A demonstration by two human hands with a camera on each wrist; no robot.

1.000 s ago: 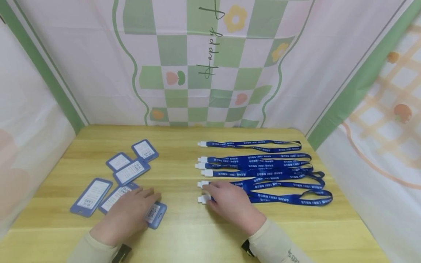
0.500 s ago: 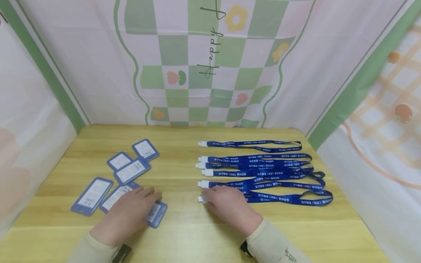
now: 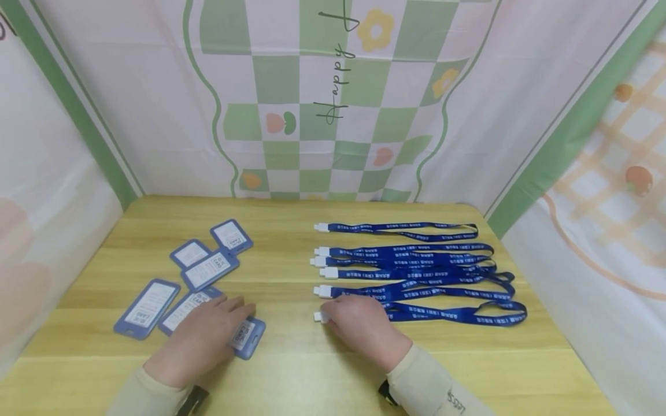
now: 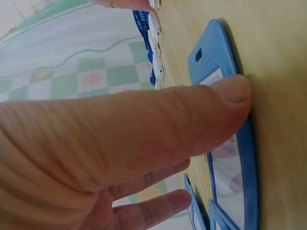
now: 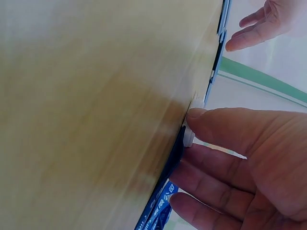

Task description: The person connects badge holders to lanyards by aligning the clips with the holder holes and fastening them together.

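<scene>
In the head view, my left hand [image 3: 203, 335] is over a blue card holder [image 3: 252, 341] with a white insert, covering part of it. The left wrist view has the thumb [image 4: 206, 110] across that holder's edge, other fingers loosely extended; whether the thumb touches is unclear. My right hand [image 3: 364, 329] pinches the white clip [image 5: 189, 138] of the nearest blue lanyard [image 3: 452, 315], which lies on the table. Thumb and forefinger meet at the clip in the right wrist view, while the remaining fingers bend loosely below it.
Several more card holders [image 3: 147, 309] lie on the left of the wooden table [image 3: 291, 375], some overlapping. Several other lanyards [image 3: 400, 226] lie in rows on the right, white clips facing left, their straps partly crossing. A patterned cloth [image 3: 281, 156] hangs behind the table.
My right hand has drawn its fingers in from a looser spread over the two nearest lanyards to a pinch at the nearest one's clip. The left hand has barely moved.
</scene>
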